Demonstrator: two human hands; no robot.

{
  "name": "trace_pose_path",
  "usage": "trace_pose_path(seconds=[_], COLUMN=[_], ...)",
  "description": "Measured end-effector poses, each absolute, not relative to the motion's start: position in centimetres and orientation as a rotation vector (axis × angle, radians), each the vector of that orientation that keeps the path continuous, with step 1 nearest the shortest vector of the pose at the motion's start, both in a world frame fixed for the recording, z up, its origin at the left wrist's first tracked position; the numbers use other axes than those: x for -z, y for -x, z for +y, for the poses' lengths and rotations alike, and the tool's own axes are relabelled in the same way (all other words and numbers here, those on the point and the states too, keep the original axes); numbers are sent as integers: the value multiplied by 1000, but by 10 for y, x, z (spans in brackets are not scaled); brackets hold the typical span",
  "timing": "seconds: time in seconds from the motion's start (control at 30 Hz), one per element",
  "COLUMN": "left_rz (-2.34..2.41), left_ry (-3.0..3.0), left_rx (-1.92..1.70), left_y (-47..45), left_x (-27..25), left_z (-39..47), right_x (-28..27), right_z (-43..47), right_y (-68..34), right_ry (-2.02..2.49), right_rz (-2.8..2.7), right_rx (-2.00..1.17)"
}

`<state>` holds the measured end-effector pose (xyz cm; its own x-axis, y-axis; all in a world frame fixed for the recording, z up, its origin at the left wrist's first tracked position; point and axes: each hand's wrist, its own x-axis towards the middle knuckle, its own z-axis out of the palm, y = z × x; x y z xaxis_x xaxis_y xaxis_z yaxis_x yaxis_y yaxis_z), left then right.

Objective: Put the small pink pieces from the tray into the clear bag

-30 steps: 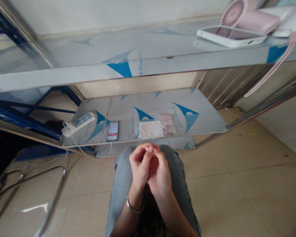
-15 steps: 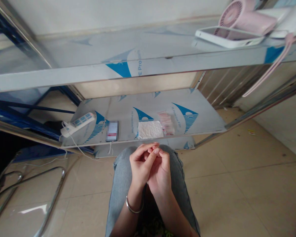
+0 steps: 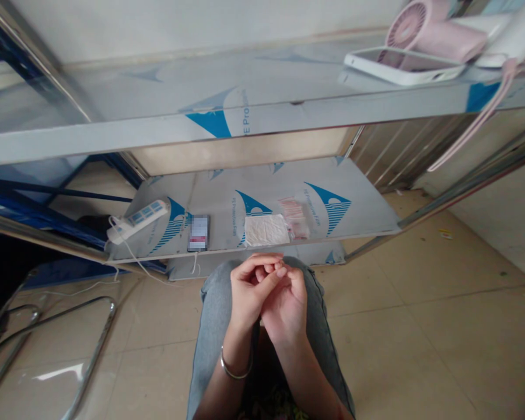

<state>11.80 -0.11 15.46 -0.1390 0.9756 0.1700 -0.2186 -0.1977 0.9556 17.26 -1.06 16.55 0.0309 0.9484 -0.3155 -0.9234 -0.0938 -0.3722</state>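
Over my lap, my left hand (image 3: 248, 294) and my right hand (image 3: 286, 297) are pressed together with fingers curled. The left thumb lies across the right fingers, and both sets of fingertips meet at the top. Whether anything small is between them is hidden. A silver bangle (image 3: 235, 371) circles my left wrist. Just beyond the hands, a white wrapped packet (image 3: 266, 230) lies near the front edge of the lower shelf (image 3: 354, 210). Touching its right side is a clear bag with thin pinkish sticks (image 3: 295, 217).
A phone (image 3: 198, 232) on a cable and a white power strip (image 3: 137, 221) lie on the lower shelf's left. Above, the upper shelf (image 3: 135, 129) holds a white phone (image 3: 402, 67) and a pink handheld fan (image 3: 433, 35). A metal chair frame (image 3: 94, 344) stands at left.
My hands stay together over my lap, with the fingers shifting slightly against each other. The right hand has edged a little to the right. Everything on the shelves stays in place.
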Motion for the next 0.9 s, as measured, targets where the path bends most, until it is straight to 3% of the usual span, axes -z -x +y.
trace_pose_path(seconds=[0.23,0.9], left_rz=[848,882], left_ry=[-702,-662], left_rx=[-1515,-1578], left_y=[-108,-100], left_x=[-154,-149], left_z=[2,3], right_x=[-163,-164], right_z=[-15,-13], right_y=[-169,-165], right_ry=[457,534], right_rz=[-154,-382], right_rx=[-1637,-1674])
